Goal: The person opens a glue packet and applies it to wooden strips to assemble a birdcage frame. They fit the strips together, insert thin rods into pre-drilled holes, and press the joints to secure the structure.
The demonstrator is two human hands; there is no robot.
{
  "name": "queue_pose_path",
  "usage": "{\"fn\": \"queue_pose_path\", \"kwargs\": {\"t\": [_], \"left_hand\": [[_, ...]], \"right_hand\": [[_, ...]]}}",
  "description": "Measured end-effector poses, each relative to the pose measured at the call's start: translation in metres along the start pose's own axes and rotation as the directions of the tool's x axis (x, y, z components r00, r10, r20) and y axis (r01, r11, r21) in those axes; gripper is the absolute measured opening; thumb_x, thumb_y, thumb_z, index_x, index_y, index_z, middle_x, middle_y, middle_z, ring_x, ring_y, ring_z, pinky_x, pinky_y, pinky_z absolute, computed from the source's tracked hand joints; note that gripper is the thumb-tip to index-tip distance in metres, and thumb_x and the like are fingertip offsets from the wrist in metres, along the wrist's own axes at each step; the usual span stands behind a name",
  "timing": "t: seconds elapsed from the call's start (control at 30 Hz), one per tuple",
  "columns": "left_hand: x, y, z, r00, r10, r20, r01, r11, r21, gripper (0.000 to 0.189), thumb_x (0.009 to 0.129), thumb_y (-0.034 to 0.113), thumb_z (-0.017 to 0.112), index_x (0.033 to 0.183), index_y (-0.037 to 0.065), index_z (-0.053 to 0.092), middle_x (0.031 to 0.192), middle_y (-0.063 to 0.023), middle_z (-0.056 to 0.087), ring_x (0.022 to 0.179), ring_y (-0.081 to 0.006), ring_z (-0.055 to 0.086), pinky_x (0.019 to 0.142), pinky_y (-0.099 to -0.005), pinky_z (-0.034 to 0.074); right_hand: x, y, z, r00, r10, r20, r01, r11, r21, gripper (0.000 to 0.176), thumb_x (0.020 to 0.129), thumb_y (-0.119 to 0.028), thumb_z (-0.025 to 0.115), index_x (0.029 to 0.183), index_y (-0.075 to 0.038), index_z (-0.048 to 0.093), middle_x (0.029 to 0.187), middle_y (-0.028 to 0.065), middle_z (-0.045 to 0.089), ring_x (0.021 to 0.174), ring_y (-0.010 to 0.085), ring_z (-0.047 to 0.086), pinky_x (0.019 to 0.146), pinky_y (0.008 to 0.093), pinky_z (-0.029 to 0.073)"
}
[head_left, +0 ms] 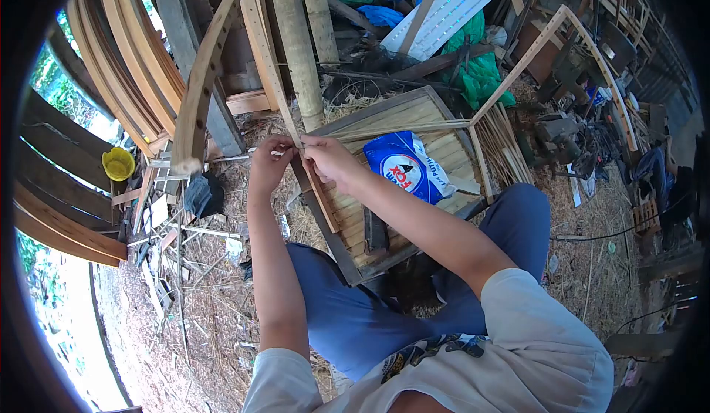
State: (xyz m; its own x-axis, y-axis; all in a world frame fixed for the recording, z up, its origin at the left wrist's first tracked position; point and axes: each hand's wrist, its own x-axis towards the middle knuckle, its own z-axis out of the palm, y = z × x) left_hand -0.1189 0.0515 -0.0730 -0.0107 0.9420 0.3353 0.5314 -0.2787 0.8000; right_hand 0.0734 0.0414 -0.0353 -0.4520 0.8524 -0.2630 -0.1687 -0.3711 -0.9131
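A long wooden strip with small holes (268, 43) runs down through my hands, part of a larger frame with a curved, holed piece (203, 80) at the left. My right hand (329, 163) is closed around this strip near its middle. Just left of it, my left hand (272, 158) has its fingers curled in a pinch against the strip's edge; what they hold is too small to make out. A thin crossbar (392, 127) leads right to the frame's other holed side (518, 69). Below lies a slatted wooden board (351, 239) bearing a blue and white packet (407, 167).
Curved wooden pieces (137, 51) stand at the left, near a yellow container (118, 164). A bamboo post (296, 51) rises just beyond my hands. A dark block (376, 232) rests on the board. Wood scraps and shavings (214, 295) cover the ground.
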Motion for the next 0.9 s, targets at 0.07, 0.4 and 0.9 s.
{"fn": "queue_pose_path", "kwargs": {"t": [0.07,0.4,0.9], "left_hand": [[0.000,0.003,-0.001,1.000,0.007,0.013,-0.007,1.000,-0.009,0.017,0.085,0.002,0.075,0.101,0.002,0.070,0.099,-0.0043,0.069,0.088,-0.0136,0.064,0.071,-0.0298,0.053],[0.000,0.006,0.000,1.000,0.008,0.009,-0.008,1.000,0.012,0.015,0.085,0.005,0.076,0.099,0.001,0.071,0.098,-0.0057,0.069,0.089,-0.0156,0.065,0.070,-0.0300,0.054],[0.003,-0.004,0.002,0.999,0.049,0.012,-0.049,0.999,0.003,0.017,0.086,0.007,0.077,0.101,0.002,0.072,0.101,-0.0063,0.069,0.088,-0.0167,0.066,0.070,-0.0300,0.054]], "right_hand": [[-0.006,0.002,0.001,1.000,-0.022,-0.001,0.022,0.999,-0.024,0.062,0.093,-0.007,0.049,0.154,-0.015,0.045,0.071,0.0008,0.057,0.047,0.0053,0.035,0.044,0.0242,0.025],[-0.007,0.012,-0.003,0.998,0.055,-0.001,-0.055,0.998,0.042,0.062,0.092,-0.006,0.049,0.154,-0.016,0.045,0.072,0.0011,0.055,0.046,0.0058,0.034,0.044,0.0257,0.026],[-0.005,0.010,0.002,0.996,-0.081,-0.039,0.080,0.997,-0.013,0.060,0.093,-0.006,0.048,0.152,-0.013,0.047,0.071,0.0019,0.058,0.051,0.0058,0.044,0.044,0.0231,0.031]]}}
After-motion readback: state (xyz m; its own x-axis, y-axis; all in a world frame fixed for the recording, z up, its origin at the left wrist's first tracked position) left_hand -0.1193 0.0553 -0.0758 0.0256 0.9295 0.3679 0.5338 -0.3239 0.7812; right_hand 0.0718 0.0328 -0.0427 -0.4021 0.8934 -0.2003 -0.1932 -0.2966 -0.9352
